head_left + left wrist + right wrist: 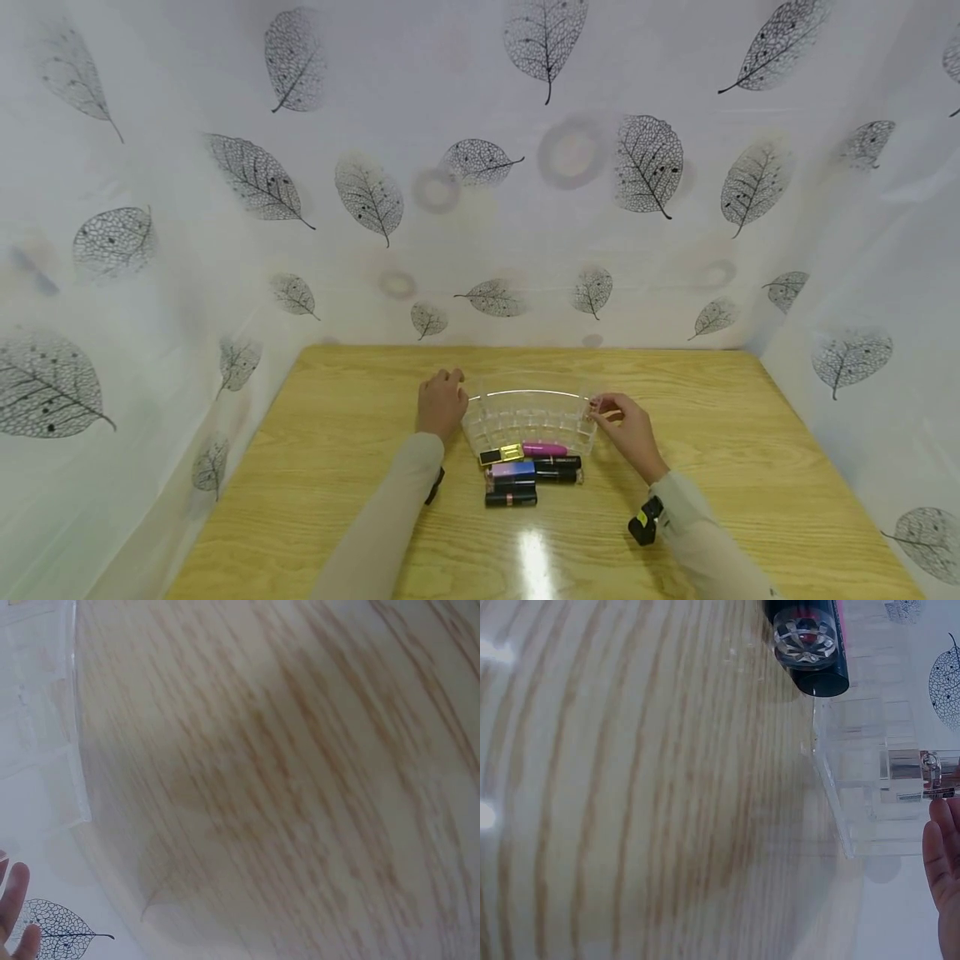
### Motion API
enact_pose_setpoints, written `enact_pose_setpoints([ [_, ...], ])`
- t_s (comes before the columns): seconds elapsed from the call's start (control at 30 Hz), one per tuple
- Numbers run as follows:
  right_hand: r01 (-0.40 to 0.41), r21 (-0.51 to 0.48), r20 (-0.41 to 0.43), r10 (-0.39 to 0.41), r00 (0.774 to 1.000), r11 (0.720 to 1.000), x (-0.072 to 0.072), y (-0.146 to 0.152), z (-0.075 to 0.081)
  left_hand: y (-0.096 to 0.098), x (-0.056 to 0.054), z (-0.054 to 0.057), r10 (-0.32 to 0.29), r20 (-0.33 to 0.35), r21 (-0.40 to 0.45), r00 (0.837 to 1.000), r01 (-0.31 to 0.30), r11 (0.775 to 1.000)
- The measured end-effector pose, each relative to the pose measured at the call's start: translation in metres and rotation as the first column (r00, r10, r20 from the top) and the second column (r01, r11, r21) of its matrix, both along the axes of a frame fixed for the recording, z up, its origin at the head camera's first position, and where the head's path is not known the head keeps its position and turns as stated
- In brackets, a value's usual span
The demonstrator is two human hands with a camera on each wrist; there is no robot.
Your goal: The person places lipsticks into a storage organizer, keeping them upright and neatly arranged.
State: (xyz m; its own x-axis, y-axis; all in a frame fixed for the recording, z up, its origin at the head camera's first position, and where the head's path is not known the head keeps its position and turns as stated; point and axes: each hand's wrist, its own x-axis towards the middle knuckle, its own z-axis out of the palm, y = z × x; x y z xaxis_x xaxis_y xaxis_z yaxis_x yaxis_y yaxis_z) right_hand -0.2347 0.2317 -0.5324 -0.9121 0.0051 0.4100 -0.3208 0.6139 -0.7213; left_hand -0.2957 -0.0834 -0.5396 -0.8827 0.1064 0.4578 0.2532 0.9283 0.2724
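A: Position of the clear organizer (528,392)?
B: On the wooden table (345,500), compartments in rows, its curved long side running between the two hands.

A: Right hand (628,429)?
B: At the organizer's right end. Thumb and fingertips pinch a small clear-and-silver tube (922,769); the right wrist view shows its lower part within the organizer's end section. Whether its base touches the floor there, cannot tell.

A: Left hand (442,406)?
B: Just beside the organizer's left end. Fingers loosely bent; in the left wrist view the visible fingertips are spread apart. Contact with the organizer's wall: cannot tell.

A: Items at the organizer's near side?
B: A cluster, lying down. Closest to the organizer: a gold-and-black tube (501,455) and, to its right, a magenta tube (545,449). Next out, a blue-and-pink tube (513,472), with black tubes (558,475) to its right. Farthest from the organizer on that side, a black tube with a pinkish band (511,499). The right wrist view shows a faceted clear end (805,637) near the organizer's front edge.

A: Beyond the organizer?
B: A pale leaf-print sheet (480,250), past the table's far edge.
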Motion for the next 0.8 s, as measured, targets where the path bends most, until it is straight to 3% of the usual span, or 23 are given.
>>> enact_pose_setpoints([
  [0.57, 0.015, 0.012, -0.014, -0.014, 1.000, 1.000, -0.0004, -0.0010, -0.0044, 0.0002, 0.0025, 0.0024, 0.003, -0.015, -0.006, 1.000, -0.003, 1.000],
  [0.8, 0.003, 0.012, -0.001, -0.003, 1.000, 1.000, -0.0003, -0.0003, -0.0026, -0.0006, 0.0006, -0.0022, 0.005, -0.046, -0.020, 0.999, -0.006, 1.000],
])
